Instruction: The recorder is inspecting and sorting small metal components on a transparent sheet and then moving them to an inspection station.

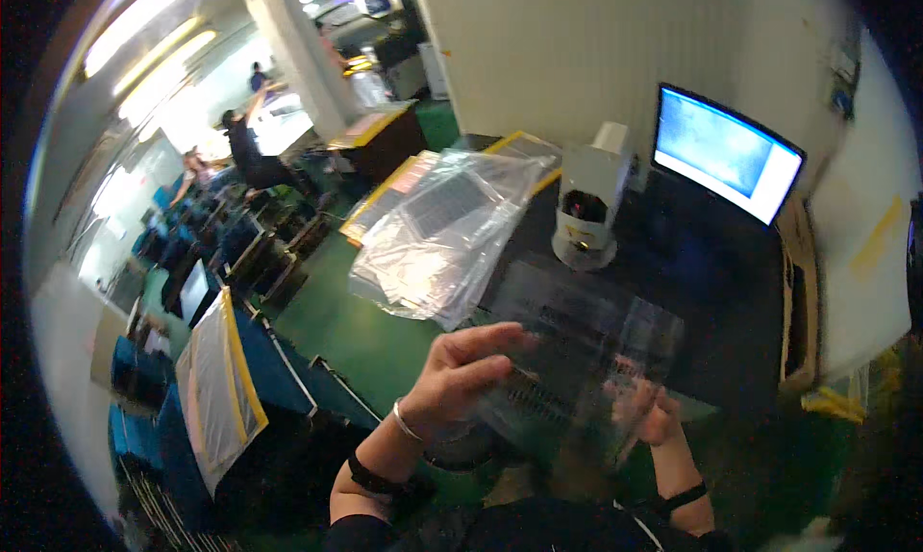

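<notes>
A clear film sheet [577,360] with dark printed rows hangs tilted in front of me, over the near edge of the black table. My left hand [461,374] has the sheet's left edge between thumb and fingers. Toward its lower right side, my right hand [649,413] grips the film; part of the hand shows blurred through it. Past the sheet, a white microscope-like instrument [591,182] with a round base stands on the black table [702,273].
A lit monitor [726,153] stands at the table's back right. Plastic-wrapped sheets [437,235] overhang the table's left side above green floor. A yellow-edged sheet [221,388] hangs at left. A cardboard piece [798,297] borders the table's right. Other people [252,153] are far left.
</notes>
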Demonstrator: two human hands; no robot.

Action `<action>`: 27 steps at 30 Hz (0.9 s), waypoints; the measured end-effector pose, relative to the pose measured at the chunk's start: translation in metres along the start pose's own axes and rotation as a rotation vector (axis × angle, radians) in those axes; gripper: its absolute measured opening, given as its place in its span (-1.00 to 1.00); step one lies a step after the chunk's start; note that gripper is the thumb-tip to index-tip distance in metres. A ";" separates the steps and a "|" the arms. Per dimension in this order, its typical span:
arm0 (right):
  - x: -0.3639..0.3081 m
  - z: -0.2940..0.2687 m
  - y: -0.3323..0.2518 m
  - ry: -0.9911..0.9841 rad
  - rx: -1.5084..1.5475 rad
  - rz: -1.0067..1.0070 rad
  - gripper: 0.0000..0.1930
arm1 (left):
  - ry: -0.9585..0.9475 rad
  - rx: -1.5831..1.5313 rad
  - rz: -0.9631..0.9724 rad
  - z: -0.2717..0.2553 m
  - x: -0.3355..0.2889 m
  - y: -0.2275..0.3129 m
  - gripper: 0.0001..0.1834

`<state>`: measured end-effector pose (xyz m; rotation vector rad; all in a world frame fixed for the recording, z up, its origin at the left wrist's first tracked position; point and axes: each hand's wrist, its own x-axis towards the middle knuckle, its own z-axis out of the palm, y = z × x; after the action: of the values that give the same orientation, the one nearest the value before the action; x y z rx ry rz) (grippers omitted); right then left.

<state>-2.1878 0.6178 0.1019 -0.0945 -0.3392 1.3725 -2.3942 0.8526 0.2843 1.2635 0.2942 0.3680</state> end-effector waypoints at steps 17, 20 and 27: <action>0.042 -0.083 -0.041 1.136 -0.945 -0.190 -0.65 | 0.363 0.591 -0.045 -0.145 0.172 -0.233 -0.45; 0.054 -0.129 -0.042 1.222 -1.051 -0.170 -0.64 | 0.424 0.932 0.027 -0.154 0.194 -0.272 -0.50; 0.074 -0.149 -0.047 1.315 -1.177 -0.256 -0.63 | 0.126 1.241 0.537 -0.150 0.172 -0.286 -0.50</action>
<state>-2.0886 0.6993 -0.0132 -1.7554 0.0216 0.4748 -2.2697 0.9826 -0.0350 2.5625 0.2875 0.7811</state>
